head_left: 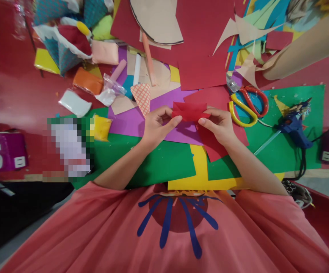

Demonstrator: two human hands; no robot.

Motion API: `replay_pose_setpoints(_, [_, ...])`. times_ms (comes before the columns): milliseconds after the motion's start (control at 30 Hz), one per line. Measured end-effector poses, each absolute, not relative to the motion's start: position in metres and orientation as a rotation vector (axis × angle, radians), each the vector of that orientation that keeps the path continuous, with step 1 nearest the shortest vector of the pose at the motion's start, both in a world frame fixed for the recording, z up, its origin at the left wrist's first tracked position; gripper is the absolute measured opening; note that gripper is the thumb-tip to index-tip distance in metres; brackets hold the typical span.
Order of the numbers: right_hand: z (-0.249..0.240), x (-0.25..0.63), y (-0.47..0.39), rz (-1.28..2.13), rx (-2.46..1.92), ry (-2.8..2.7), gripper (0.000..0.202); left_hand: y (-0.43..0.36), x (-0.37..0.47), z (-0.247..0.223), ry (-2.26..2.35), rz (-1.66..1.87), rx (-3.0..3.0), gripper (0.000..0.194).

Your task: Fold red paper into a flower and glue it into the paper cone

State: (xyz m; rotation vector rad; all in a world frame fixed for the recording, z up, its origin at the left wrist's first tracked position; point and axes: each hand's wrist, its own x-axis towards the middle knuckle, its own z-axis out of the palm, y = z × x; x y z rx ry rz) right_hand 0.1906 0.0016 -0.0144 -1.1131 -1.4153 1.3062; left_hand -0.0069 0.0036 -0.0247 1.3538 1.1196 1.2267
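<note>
A small piece of red paper (189, 110), bent or folded across its width, is held up in front of me between both hands. My left hand (161, 124) pinches its left end between thumb and fingers. At the other end, my right hand (219, 124) grips it the same way. Beneath lie a purple sheet (159, 127) and a larger red sheet (217, 146). Scissors (248, 104) with one red and one yellow handle rest just right of my right hand. A small paper cone (141, 98) with an orange lattice pattern is close to my left hand.
A blue glue gun (295, 127) with its cord lies on the green sheet (315, 98) at right. Packets of coloured clay (87, 80) and blue-patterned cones (65, 49) crowd the back left. A cardboard tube (303, 45) and paper scraps (249, 28) occupy the back right.
</note>
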Motion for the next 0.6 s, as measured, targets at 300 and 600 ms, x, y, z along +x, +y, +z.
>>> replay_pose_setpoints(300, [-0.011, 0.188, 0.001, 1.346, -1.219, -1.323, 0.045, 0.001, -0.006, -0.034, 1.088, 1.279, 1.454, 0.035])
replay_pose_setpoints(600, [-0.022, 0.187, 0.001, 1.314, -1.139, -1.336, 0.044, -0.002, -0.008, -0.028, 1.089, 1.125, 1.628, 0.032])
